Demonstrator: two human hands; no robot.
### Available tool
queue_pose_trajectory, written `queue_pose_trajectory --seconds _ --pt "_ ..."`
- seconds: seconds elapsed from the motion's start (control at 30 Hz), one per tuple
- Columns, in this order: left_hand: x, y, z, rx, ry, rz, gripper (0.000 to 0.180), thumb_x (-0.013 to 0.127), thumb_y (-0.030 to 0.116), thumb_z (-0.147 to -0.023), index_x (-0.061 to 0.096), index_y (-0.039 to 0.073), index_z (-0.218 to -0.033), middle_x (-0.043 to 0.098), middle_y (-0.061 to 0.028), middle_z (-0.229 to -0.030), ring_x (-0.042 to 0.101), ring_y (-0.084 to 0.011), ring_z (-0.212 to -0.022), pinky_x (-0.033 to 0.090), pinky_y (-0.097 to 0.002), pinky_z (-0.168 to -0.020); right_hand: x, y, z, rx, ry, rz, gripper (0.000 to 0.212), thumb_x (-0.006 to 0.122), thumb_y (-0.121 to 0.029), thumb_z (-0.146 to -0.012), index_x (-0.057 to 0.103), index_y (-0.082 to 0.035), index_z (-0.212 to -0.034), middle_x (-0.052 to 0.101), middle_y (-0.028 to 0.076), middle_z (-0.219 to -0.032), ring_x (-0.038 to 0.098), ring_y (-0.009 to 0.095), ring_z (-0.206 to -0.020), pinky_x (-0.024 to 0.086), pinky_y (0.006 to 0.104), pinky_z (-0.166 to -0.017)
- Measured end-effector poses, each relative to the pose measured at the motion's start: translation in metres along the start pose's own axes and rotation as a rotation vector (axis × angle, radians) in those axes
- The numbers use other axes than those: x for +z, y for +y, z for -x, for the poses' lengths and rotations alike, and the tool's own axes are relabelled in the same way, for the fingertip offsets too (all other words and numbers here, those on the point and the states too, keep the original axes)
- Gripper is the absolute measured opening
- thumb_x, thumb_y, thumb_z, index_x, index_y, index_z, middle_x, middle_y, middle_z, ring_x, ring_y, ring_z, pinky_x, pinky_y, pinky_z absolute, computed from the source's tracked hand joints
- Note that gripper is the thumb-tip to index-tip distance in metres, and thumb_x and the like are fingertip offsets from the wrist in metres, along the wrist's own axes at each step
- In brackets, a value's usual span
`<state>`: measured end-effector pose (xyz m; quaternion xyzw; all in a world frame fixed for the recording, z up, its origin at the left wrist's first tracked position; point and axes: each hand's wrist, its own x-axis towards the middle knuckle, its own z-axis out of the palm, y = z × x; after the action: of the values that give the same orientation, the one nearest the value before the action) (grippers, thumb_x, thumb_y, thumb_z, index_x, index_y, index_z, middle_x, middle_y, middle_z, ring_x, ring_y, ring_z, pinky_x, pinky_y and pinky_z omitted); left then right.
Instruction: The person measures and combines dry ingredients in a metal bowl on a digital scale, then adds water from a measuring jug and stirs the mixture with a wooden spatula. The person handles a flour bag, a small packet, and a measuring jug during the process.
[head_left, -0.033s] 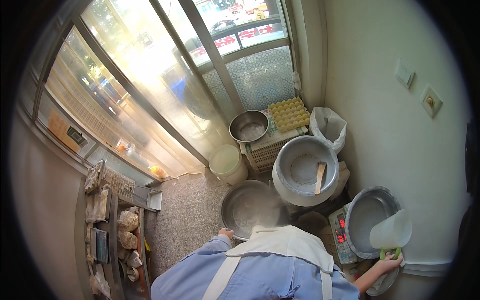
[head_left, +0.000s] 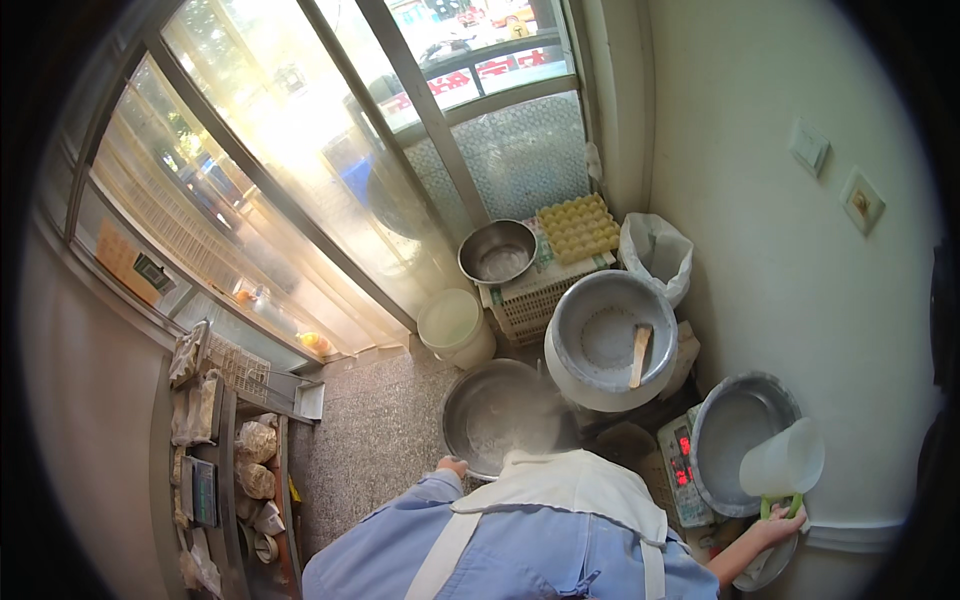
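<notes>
My left hand (head_left: 453, 466) is closed on the near left rim of a wide, dark metal basin (head_left: 470, 385). White powder lies in this basin, and a pale haze hangs over it. Out to the right, my right hand (head_left: 785, 524) is closed round the green handle of a translucent white plastic jug (head_left: 785, 460). The jug lies tilted over the edge of a grey metal basin (head_left: 722, 440), its mouth toward the basin's inside. That basin sits on a scale (head_left: 682, 470) with a lit red display. My apron and blue sleeves cover the near part of the powder basin.
Beyond the powder basin stand a white bucket (head_left: 455, 345) and a large pot (head_left: 605, 395) topped by a grey bowl with a wooden scraper (head_left: 640, 357). Farther back, a crate (head_left: 530, 318) carries a steel bowl (head_left: 498, 280) and a yellow egg tray (head_left: 578, 228). Shelves (head_left: 232, 500) stand left.
</notes>
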<state>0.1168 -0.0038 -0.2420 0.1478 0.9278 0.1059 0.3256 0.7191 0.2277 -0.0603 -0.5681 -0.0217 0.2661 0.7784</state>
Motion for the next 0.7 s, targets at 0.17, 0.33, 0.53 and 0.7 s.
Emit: queue_pose_trajectory --seconds 0.17,0.33,0.53,0.7 --pt "0.006 -0.006 -0.008 -0.068 -0.054 0.07 0.045 0.058 0.026 -0.072 0.053 -0.006 -0.104 0.058 -0.0196 -0.101 0.056 -0.0295 -0.094 0.044 -0.035 -0.078 -0.025 0.029 -0.022 -0.559 -0.102 0.591 0.025 0.048 0.009 -0.071 0.05 0.001 -0.095 0.049 0.014 -0.095 0.053 0.022 -0.08 0.054 0.0341 -0.056" --pt "0.003 -0.011 -0.015 0.053 -0.082 0.009 0.051 0.06 0.03 -0.07 0.053 -0.005 -0.106 0.057 -0.0209 -0.104 0.056 -0.0288 -0.095 0.044 -0.0344 -0.08 -0.012 0.013 0.004 -0.56 -0.068 0.456 0.019 0.046 -0.005 -0.073 0.055 -0.001 -0.089 0.047 0.007 -0.077 0.046 0.018 -0.059 0.045 0.032 -0.05" --pt "-0.008 0.003 0.0 -0.056 -0.091 0.135 0.045 0.058 0.024 -0.073 0.052 -0.005 -0.107 0.061 -0.0171 -0.091 0.06 -0.0243 -0.074 0.048 -0.0323 -0.061 0.026 -0.035 0.047 -0.101 0.088 0.005 0.032 0.046 -0.023 -0.073 0.028 -0.014 -0.049 0.022 -0.001 -0.042 0.023 0.013 -0.035 0.033 0.0285 -0.044" --pt "0.001 -0.009 -0.012 -0.063 -0.127 0.236 0.044 0.058 0.023 -0.074 0.052 -0.005 -0.107 0.061 -0.0168 -0.09 0.06 -0.024 -0.074 0.048 -0.0323 -0.061 0.016 -0.038 0.051 -0.114 0.012 0.013 0.027 0.049 -0.021 -0.072 0.034 -0.01 -0.051 0.031 0.002 -0.049 0.034 0.016 -0.043 0.037 0.0301 -0.05"
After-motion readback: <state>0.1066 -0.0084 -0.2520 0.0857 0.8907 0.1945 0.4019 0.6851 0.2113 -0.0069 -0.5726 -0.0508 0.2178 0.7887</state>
